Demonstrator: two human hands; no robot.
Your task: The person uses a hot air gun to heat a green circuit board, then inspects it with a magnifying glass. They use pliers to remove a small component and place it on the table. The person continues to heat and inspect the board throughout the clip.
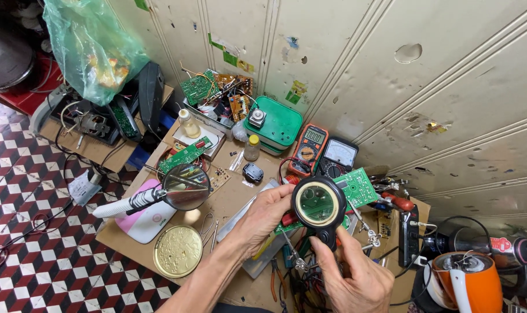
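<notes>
Hands [310, 243] crowding magnifier [318, 204], clutter all around

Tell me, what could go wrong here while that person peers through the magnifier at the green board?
1. The left hand pinches only the rim of the round magnifier while the right hand holds its handle; a slip could knock the green circuit board out of its clips.
2. Pliers and wires crowd the bench under the wrists, so a sleeve or finger might snag.
3. The small bottle stands close by and could tip.
</notes>
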